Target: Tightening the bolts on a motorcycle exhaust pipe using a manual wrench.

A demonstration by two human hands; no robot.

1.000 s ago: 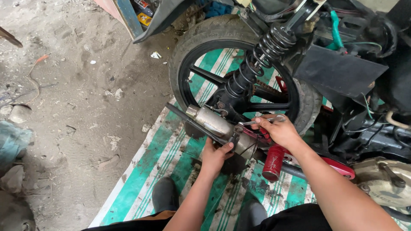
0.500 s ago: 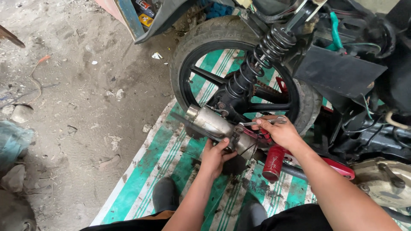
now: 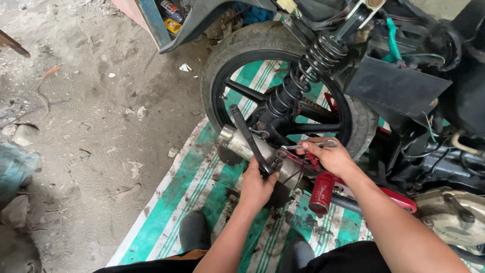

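Dusty workshop floor under a striped mat: beside the rear wheel, the left hand clenches a black wrench, the right hand pinches a spanner; either tool might slip off its fastener and bruise knuckles on the muffler.

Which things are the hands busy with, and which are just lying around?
In use: left hand on black lever by silver exhaust pipe; right hand holding spanner.

Lying about: paper scrap, stone, striped mat.
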